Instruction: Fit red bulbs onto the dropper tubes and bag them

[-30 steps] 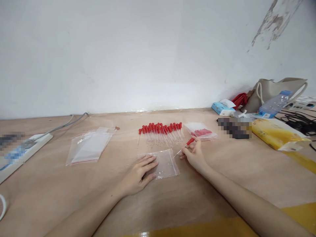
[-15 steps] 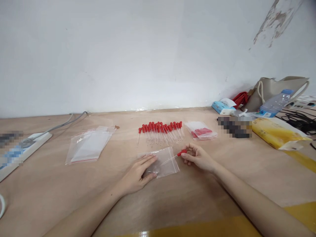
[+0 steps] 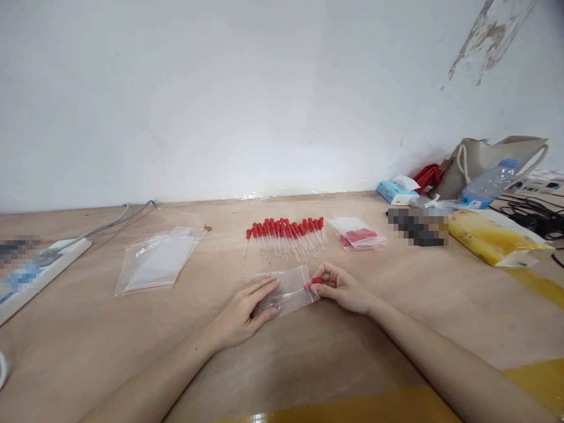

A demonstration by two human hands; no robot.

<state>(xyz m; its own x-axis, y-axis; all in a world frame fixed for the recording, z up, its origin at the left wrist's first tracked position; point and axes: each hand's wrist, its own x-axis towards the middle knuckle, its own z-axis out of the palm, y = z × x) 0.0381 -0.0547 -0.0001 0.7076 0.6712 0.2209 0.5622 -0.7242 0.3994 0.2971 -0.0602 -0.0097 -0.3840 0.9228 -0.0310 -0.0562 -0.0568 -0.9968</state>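
My left hand (image 3: 249, 308) lies flat over the left part of a clear zip bag (image 3: 291, 289), fingers stretched out on the plastic. At the bag's right-hand mouth, my right hand (image 3: 343, 289) pinches the red bulb of a dropper pipette (image 3: 316, 282). The dropper's thin clear tube is inside the bag, pointing left, and its bulb is partly at the opening. Behind the bag lies a row of several red-bulbed droppers (image 3: 284, 229), their tubes toward me. To their right rests a filled zip bag (image 3: 359, 235) with red bulbs showing through.
A stack of zip bags (image 3: 161, 258) lies at left, beside a power strip (image 3: 48, 270) with a grey cable. On the right are a yellow tissue pack (image 3: 493, 235), a blue pack (image 3: 396, 191), a plastic bottle (image 3: 491, 182), a grey bag (image 3: 453, 170) and black cables (image 3: 535, 217).
My right hand has moved left, sliding the dropper deeper into the bag so that its bulb reaches the mouth. My left hand has stayed on the bag.
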